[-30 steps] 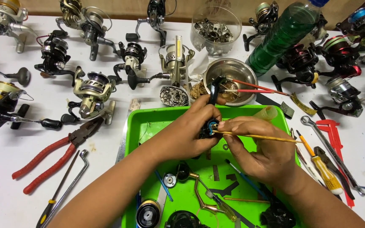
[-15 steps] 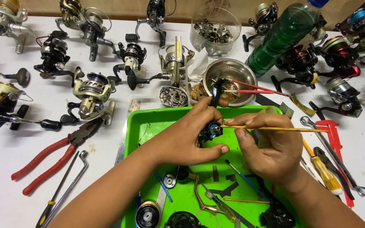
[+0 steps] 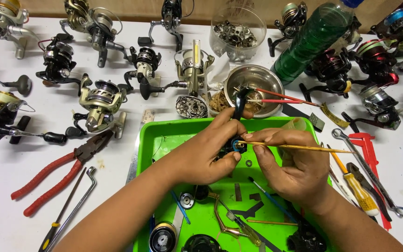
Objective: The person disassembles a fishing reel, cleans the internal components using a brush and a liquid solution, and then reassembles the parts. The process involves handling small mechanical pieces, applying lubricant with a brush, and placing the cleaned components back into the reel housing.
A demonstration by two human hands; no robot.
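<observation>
A small black reel part with a blue ring (image 3: pixel 235 145) is pinched above the bright green plastic tray (image 3: pixel 164 140) by the left hand (image 3: pixel 206 154), fingers closed around it. A thin yellow-handled brush (image 3: pixel 299 148) is gripped by the right hand (image 3: pixel 299 170), lying horizontally, its tip pointed left and touching the part

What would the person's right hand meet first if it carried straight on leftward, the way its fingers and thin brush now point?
Probably the dark reel part pinched in the left hand: the brush in the right hand already appears to touch it.
</observation>
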